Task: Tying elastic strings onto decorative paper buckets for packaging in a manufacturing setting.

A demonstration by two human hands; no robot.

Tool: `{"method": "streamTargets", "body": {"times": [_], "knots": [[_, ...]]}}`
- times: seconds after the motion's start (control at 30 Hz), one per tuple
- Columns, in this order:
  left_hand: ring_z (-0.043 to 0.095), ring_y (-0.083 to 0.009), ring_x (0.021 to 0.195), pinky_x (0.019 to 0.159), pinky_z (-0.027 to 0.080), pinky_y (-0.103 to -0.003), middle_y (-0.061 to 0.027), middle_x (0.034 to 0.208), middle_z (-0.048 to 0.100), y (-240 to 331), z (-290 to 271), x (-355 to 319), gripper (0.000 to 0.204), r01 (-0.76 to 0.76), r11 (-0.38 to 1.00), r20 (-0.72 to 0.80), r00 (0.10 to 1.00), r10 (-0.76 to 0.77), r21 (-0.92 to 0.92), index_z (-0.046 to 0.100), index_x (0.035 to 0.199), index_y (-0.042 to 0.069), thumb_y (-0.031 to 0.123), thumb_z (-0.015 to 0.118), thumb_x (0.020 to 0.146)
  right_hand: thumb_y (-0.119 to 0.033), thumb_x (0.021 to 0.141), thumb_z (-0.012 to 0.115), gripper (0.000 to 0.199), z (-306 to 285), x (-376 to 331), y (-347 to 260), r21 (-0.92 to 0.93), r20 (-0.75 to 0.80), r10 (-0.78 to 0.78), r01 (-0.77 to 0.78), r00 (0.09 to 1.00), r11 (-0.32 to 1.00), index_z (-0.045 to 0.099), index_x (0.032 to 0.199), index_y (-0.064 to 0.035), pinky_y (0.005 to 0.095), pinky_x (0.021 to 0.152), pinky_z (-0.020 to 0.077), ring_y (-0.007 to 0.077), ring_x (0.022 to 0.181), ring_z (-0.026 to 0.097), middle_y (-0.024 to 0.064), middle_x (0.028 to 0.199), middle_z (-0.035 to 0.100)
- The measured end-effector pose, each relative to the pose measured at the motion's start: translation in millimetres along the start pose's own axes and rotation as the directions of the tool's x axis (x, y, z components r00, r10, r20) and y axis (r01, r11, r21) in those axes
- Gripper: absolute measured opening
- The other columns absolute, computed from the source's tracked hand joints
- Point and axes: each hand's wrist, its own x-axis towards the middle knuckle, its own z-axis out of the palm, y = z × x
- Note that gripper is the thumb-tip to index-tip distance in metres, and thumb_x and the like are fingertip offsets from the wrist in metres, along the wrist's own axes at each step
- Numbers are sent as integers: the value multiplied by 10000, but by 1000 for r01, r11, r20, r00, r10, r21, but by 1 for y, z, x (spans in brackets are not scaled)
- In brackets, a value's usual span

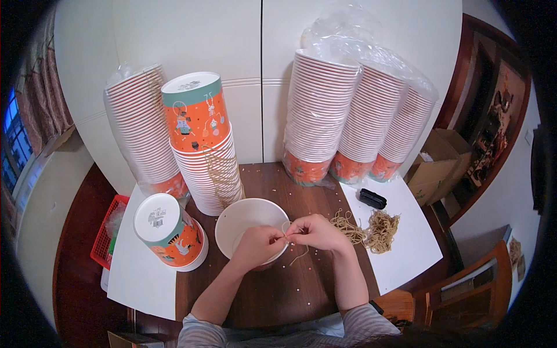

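A white-lined paper bucket stands upright on the table, its open mouth facing me. Over its near right rim, my left hand and my right hand meet fingertip to fingertip. Both are closed in a pinch on a thin tan cord. One part of the cord loops up beside the rim and a loose end hangs below my right hand. The exact grip between the fingertips is too small to make out.
Left of the bucket sits an upturned orange and green bucket. Behind it rises a nested bucket stack draped with cords. Plastic-wrapped stacks stand at the back. Rightward lie cord bundles and a small black object. Small dots litter the tabletop.
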Motion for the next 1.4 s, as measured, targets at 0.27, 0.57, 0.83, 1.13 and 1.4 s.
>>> {"method": "streamTargets", "body": {"times": [0.27, 0.57, 0.83, 1.13, 1.4], "knots": [[583, -125, 590, 553, 456, -267, -90, 657, 621, -1, -1, 0, 144, 43, 996, 14, 999, -45, 83, 638, 767, 16, 154, 609, 741, -71, 747, 614, 91, 3, -1, -1, -57, -49, 11, -14, 999, 998, 601, 812, -9, 213, 578, 439, 46, 641, 541, 5, 680, 610], [469, -70, 558, 505, 380, -233, -12, 614, 540, -5, -3, 1, 115, 26, 997, 39, 999, -23, -67, 599, 772, 22, 137, 602, 758, -66, 731, 611, 79, 3, -3, -7, -99, -64, 21, -28, 998, 995, 591, 791, -19, 220, 559, 432, 44, 619, 528, 1, 652, 591], [472, -73, 607, 533, 385, -222, -13, 683, 531, -9, -4, 3, 117, -4, 997, 52, 999, 8, -75, 582, 773, 17, 128, 612, 752, -56, 729, 608, 73, 1, -3, -9, -89, -40, 31, -35, 999, 995, 589, 790, -20, 215, 554, 422, 42, 607, 516, -2, 645, 584], [453, -34, 638, 548, 382, -196, 34, 720, 514, -12, -2, 2, 97, 48, 986, 93, 995, -34, -159, 570, 779, 39, 129, 607, 779, -49, 732, 593, 87, 1, -3, -4, -16, -18, 3, -3, 1000, 1000, 587, 810, -12, 218, 559, 426, 48, 621, 524, 7, 665, 593], [445, -48, 677, 598, 387, -212, 30, 726, 495, -14, -3, 3, 97, 118, 946, 229, 972, -48, -302, 539, 807, 30, 126, 535, 823, -46, 736, 582, 65, 1, -4, -4, -5, -15, -7, 7, 1000, 1000, 569, 789, -10, 216, 564, 421, 45, 616, 506, -6, 654, 578]]}}
